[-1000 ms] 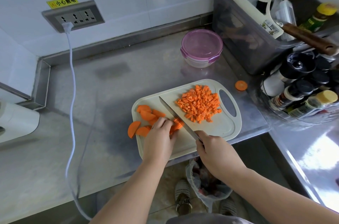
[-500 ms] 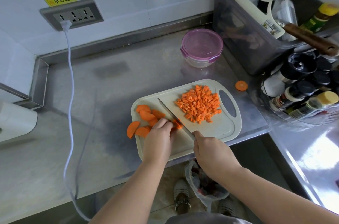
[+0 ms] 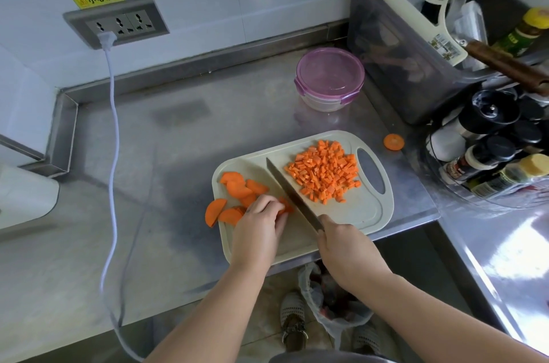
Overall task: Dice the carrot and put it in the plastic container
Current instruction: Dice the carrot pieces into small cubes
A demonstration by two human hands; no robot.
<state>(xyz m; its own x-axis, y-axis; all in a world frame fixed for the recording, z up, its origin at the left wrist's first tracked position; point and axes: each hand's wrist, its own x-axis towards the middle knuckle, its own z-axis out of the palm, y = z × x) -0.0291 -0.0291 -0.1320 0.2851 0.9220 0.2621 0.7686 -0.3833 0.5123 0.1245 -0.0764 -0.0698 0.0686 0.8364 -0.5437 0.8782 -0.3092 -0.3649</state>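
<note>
Orange carrot dice (image 3: 323, 174) and orange carrot slices (image 3: 237, 189) sit on a pale cream cutting board (image 3: 365, 214). The knife (image 3: 289, 193) blade is dull grey. Near the grey steel counter's (image 3: 178, 140) back edge, the plastic container (image 3: 329, 74) is clear with a translucent purple lid. The power cord (image 3: 114, 125) is white.

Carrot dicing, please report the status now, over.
Right hand grips knife; left hand holds carrot piece. Diced pile on board, slices uncut. Plastic container lidded, nothing blocking.
</note>
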